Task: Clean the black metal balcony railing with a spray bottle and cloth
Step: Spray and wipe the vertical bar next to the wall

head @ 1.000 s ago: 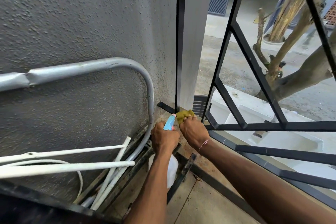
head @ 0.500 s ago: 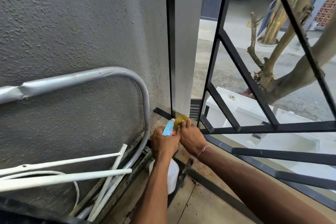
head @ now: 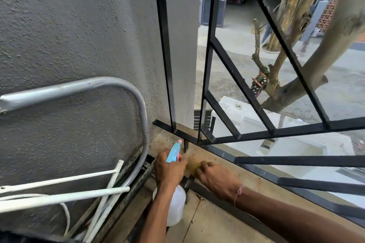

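The black metal railing (head: 243,89) rises on the right, with diagonal bars and a low flat bar (head: 173,130) running to the wall corner. My left hand (head: 169,171) grips a spray bottle (head: 176,209) with a white body and a blue and pink head, its nozzle aimed at the short black post under the flat bar. Beside it, my right hand (head: 215,179) holds a blurred yellow cloth (head: 192,164) low against the ledge by the railing's base.
A rough grey wall (head: 79,35) fills the left. A bent grey pipe (head: 126,89) and several white tubes (head: 65,193) lean against it. Beyond the railing lie a street, tree trunks (head: 308,77) and a white concrete roof (head: 296,144) below.
The view tilted and shifted, so both hands sit lower in the frame. My right hand with the cloth has drawn back from the corner post toward me along the ledge.
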The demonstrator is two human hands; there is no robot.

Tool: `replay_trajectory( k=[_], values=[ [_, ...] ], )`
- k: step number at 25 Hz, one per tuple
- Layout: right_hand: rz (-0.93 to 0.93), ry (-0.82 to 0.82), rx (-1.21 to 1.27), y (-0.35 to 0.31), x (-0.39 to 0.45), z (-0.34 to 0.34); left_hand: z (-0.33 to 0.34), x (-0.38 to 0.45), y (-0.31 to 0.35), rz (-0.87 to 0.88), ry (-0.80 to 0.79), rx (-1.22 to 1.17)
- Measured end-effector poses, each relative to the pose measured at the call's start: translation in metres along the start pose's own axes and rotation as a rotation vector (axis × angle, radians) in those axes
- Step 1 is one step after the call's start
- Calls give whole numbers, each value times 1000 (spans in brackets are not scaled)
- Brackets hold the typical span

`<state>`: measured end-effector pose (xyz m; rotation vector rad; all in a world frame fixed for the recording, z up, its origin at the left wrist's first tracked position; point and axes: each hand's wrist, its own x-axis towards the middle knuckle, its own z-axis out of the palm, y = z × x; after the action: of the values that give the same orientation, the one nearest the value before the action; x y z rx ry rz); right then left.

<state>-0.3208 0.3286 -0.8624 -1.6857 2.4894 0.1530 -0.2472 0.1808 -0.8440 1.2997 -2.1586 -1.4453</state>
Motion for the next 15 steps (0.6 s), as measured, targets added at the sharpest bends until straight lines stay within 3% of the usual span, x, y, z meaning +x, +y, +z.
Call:
replay_trajectory(
  k=[7,15],
  values=[
    [125,145,197,57,-72,2,31,-14,15,84,-111,33],
    [324,241,497,63,-113,9,47,-61,-25,-42,-293,54]
  ],
)
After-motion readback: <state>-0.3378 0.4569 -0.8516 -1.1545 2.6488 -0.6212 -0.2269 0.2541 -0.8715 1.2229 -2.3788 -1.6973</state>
